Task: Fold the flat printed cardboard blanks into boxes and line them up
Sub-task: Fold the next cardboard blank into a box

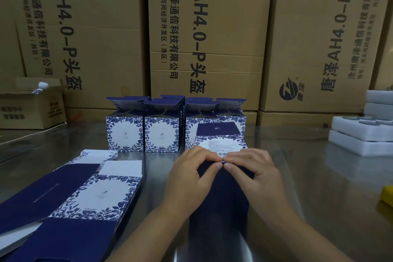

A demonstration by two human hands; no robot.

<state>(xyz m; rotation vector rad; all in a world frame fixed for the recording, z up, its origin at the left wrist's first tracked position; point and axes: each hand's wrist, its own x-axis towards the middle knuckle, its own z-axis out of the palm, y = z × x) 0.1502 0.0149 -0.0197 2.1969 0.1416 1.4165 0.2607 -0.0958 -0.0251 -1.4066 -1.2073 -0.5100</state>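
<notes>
Cardboard blank is half-folded on the table, in front of the row of finished boxes. It is pinched at its far edge by the left hand and right hand. The flap should be pressed down evenly so the corners stay square.

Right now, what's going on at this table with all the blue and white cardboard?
A person is folding a printed box blank on a shiny metal table. The left hand and right hand meet fingertip to fingertip, pressing on the dark blue panel near the barcode flap. Behind them, finished floral boxes stand in a row with their top flaps open. A stack of flat blanks waits on the left, and white foam trays sit on the right.
</notes>
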